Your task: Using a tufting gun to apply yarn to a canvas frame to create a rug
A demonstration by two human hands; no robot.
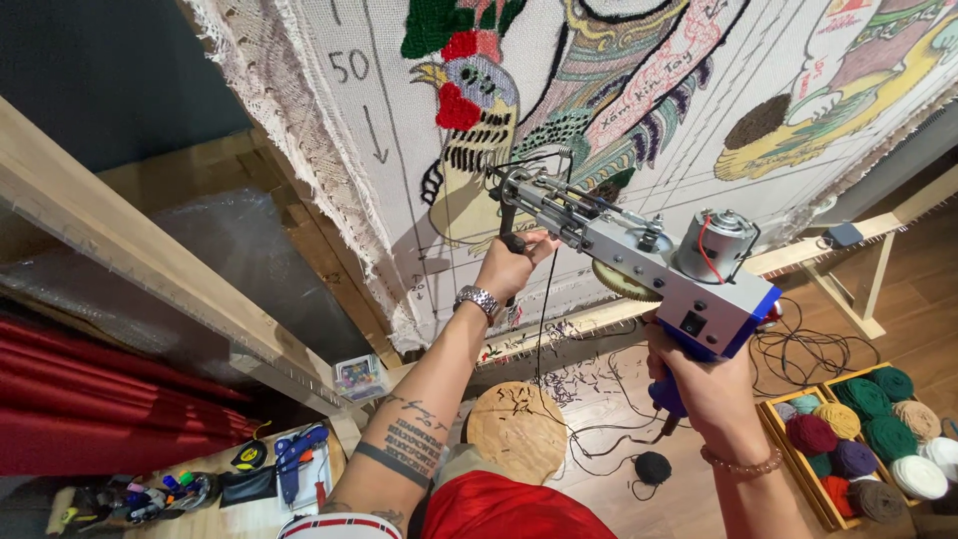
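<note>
Holding a tufting gun (639,255) against a stretched backing cloth (329,150), the person is working near the centre of the frame.

- Right hand (704,384), at 4 o'clock from centre: clenching the blue pistol handle from below; beaded bracelet showing at the wrist.
- Left hand (511,265), just left of centre: wrapping closed around the black front handle; metal watch (477,298) sitting on the wrist.
- Tufting gun: grey metal body, cylindrical motor with red wiring on top, needle end touching the cloth at about 11 o'clock from the motor.
- Black yarn strand (544,329): hanging slack from the gun, running down toward a small black yarn ball (653,466) on the floor at 6 o'clock.
- Cloth: coarse pale weave with a frayed edge, partly filled with plush pile, a rooster figure in red, green and yellow.
- Wooden frame (150,260): pale timber, crossing at 9 o'clock.
- Crate of yarn balls (863,429), at 4 o'clock: soft rounds in green, purple, tan, white.

Risks, as judged: the slack strand is likely snagging on the arm or the tangled cables at 5 o'clock, starving the needle; uneven pressure may be tearing the weave or skipping loops; loose cords underfoot are posing a trip hazard.
</note>
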